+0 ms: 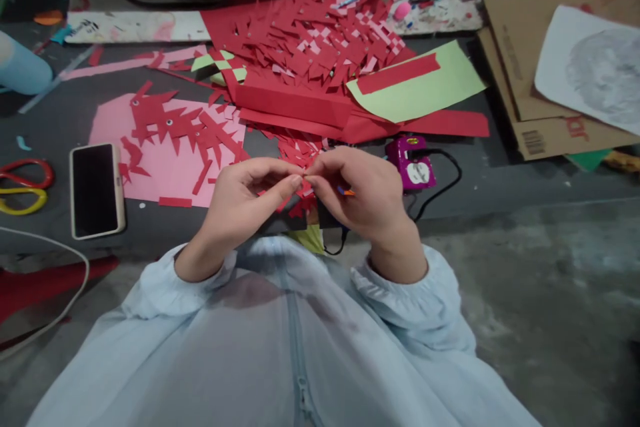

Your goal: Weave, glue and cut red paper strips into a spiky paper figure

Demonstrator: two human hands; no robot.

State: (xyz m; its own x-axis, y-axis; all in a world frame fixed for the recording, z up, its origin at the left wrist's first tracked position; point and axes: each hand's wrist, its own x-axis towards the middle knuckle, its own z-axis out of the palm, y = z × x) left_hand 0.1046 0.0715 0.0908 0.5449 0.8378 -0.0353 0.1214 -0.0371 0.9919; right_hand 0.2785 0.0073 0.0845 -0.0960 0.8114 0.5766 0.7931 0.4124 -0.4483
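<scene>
My left hand (pixel 250 197) and my right hand (pixel 363 190) meet at their fingertips above the front of the dark table. Both are pinched closed; what sits between the fingertips is too small to make out. Under and behind them lie small red paper scraps (pixel 295 147). To the left, a pink sheet (pixel 155 177) bears red spiky cut-outs (pixel 150 114), some with small eyes. A large heap of red spiky paper pieces (pixel 300 34) with pink-checked parts rises behind the hands. Folded red paper (pixel 295 104) lies in front of that heap.
On the left are a phone (pixel 95 190), scissors with red and yellow handles (pixel 25 187) and a blue cylinder (pixel 23 64). A purple device (pixel 411 164) with a black cable is beside my right hand. Green paper (pixel 425 90) and cardboard (pixel 530 74) lie to the right.
</scene>
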